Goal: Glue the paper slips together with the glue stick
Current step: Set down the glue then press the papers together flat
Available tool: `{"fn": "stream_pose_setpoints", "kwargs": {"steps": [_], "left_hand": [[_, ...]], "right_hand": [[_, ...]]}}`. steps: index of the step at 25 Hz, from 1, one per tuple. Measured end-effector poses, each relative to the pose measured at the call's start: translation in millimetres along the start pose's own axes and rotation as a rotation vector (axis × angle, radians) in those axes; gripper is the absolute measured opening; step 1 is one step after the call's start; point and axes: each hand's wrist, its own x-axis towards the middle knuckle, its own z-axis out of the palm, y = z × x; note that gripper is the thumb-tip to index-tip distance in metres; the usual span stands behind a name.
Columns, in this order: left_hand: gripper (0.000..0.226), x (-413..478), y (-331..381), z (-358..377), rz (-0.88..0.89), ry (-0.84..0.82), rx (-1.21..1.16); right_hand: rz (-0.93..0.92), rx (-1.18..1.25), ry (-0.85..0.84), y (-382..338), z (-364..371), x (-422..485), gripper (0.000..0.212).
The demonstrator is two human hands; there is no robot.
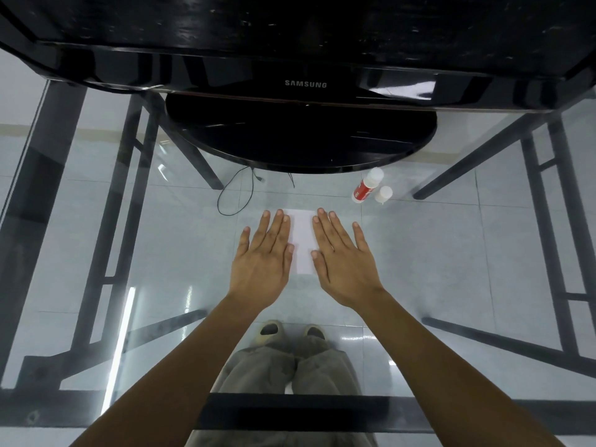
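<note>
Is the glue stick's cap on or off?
Off. The glue stick lies tipped on the glass table, and its white cap sits separately beside it.

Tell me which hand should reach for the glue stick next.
Right. The glue stick lies ahead and to the right of the paper, nearer the right hand. The left hand would have to cross over; both rest flat and empty.
</note>
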Motion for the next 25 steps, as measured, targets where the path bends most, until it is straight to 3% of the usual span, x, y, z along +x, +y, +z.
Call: {"fn": "stream_pose_setpoints", "kwargs": {"steps": [6,12,16,20,25], "left_hand": [[0.056,-8.7,-0.6,-3.4,-0.018,-0.051,0.046],[0.068,-52.1,-6.5,-1.4,0.243,-0.047,0.114],[0.072,-46.6,-2.5,-7.3,0.130,-0.043,0.133],[0.067,-40.8,0.0,-8.0,0.253,-0.094,0.171],[0.066,-42.3,-16.9,-8.1,0.192,-0.083,0.136]], "right_hand": [[0.002,0.015,0.028,0.5,1.6,0.2,0.055],[-0.001,-0.019,0.029,-0.2,4.3,-0.6,0.058],[-0.008,-0.015,0.037,3.2,4.0,-1.2,0.058],[-0.015,-0.021,0.035,0.5,3.6,0.1,0.059],[-0.010,-0.016,0.020,0.8,2.5,-1.6,0.059]]}}
